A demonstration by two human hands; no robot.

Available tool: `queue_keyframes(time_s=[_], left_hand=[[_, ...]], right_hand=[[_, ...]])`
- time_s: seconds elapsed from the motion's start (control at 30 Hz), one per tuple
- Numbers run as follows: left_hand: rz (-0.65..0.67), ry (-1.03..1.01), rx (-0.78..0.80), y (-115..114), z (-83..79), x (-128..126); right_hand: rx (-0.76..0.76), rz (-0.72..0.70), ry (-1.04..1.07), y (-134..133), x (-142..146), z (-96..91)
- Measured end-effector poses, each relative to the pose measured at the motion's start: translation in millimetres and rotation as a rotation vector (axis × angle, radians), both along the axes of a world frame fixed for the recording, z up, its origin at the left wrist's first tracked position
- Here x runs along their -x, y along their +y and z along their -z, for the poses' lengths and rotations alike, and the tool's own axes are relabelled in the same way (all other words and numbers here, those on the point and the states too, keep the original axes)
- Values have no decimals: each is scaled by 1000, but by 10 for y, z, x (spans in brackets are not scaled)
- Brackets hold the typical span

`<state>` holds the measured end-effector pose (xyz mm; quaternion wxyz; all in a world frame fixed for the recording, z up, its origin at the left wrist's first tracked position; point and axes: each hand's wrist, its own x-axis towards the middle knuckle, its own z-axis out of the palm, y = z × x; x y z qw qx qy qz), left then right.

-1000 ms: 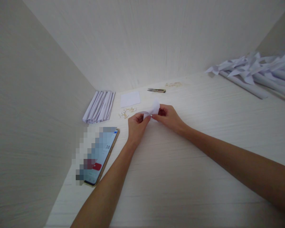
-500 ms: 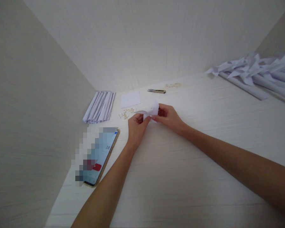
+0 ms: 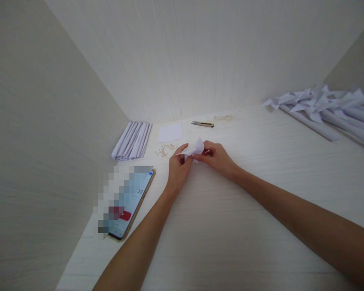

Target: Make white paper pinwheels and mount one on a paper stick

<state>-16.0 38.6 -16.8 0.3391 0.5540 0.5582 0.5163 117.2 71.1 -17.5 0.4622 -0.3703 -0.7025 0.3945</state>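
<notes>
Between my hands is a white paper pinwheel (image 3: 197, 148), its blades curled in toward the middle. My left hand (image 3: 179, 167) grips its left side, with thumb and fingers closed on the paper and the index finger raised. On the other side my right hand (image 3: 216, 157) pinches it near the centre. The fingertips hide the pinwheel's middle. Just beyond my left hand lie several small push pins (image 3: 165, 150), pale and gold. A stack of square white paper (image 3: 170, 133) lies behind them.
Thread snips (image 3: 202, 124) and a small heap of tiny pale pieces (image 3: 223, 118) lie by the back wall. Rolled paper sticks (image 3: 132, 140) are at left, above a phone (image 3: 133, 206). Paper pinwheels on sticks (image 3: 318, 107) are piled at right.
The whole view has shifted slightly, so things sit a little lower. My left index finger has lifted off the paper. Both hands still hold the pinwheel.
</notes>
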Motion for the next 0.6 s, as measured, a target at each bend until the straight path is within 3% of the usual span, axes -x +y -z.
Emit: queue_keyframes(time_s=[0.3,0.6], left_hand=[[8,-88,-46,24,37,-3],[-16,-123,-54,-21,12,-47]], right_hand=[[89,-159,207,-14,14,6],[260,-76,452,-24,22,-24]])
